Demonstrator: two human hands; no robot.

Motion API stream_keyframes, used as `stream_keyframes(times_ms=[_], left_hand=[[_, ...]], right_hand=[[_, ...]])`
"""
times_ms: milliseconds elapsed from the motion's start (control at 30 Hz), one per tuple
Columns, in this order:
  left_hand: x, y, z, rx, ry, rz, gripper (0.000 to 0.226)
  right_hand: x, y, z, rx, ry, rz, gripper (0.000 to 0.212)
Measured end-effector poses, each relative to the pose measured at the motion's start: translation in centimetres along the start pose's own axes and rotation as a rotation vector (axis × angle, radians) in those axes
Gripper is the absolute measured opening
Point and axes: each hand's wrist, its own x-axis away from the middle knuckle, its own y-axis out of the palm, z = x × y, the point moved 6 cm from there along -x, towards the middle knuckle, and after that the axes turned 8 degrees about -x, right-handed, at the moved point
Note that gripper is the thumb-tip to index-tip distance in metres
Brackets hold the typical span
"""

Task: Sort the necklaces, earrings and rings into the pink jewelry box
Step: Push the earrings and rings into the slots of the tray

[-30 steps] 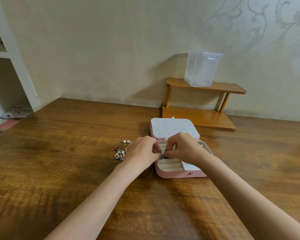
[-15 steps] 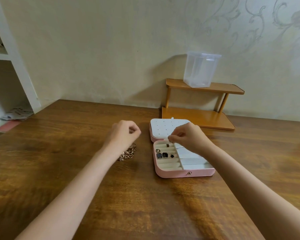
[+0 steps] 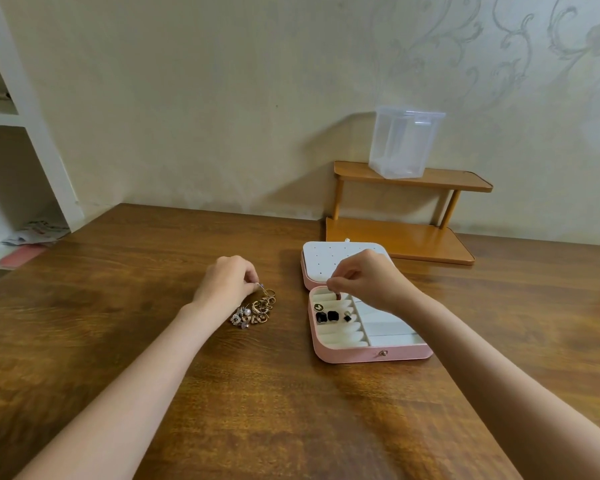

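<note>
Both hands pinch jewelry at the pink box.
Left hand pinches an earring over the pile, at the box's nine o'clock; right hand pinches a ring over the slots.

Soft, even indoor light is filling the scene, moderately bright and slightly warm, and it is laying a pale sheen across the wooden tabletop at left and just right of the two-tier wooden shelf. The clear plastic container and the shelf are casting a broad, diffuse shadow leftward on the wall, while the forearms are dropping faint shadows beneath them. The wide-angle lens is bowing straight lines near the edges, and focus is staying reasonably sharp mid-frame.
</note>
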Motion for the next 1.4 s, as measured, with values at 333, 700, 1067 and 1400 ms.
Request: stream_keyframes(times_ms=[333,700,1067,1400], left_hand=[[1.4,-4.6,3.4,0.644,-0.028,0.006,0.009],[3.5,-5.2,9.6,0.491,0.189,0.120,0.007],[4.0,-3.7,12.2,0.440,0.308,0.184,0.012],[4.5,-2.0,13.4,0.500,0.324,0.125,0.014]], right_hand=[[0.1,-1.0,-1.3,-0.219,0.024,0.029,0.021],[2.0,-2.5,-1.2,-0.791,0.120,0.001,0.009],[3.8,-5.9,1.9,-0.729,0.212,0.098,0.007],[4.4,-5.7,4.5,-0.146,0.222,-0.026,0.016]])
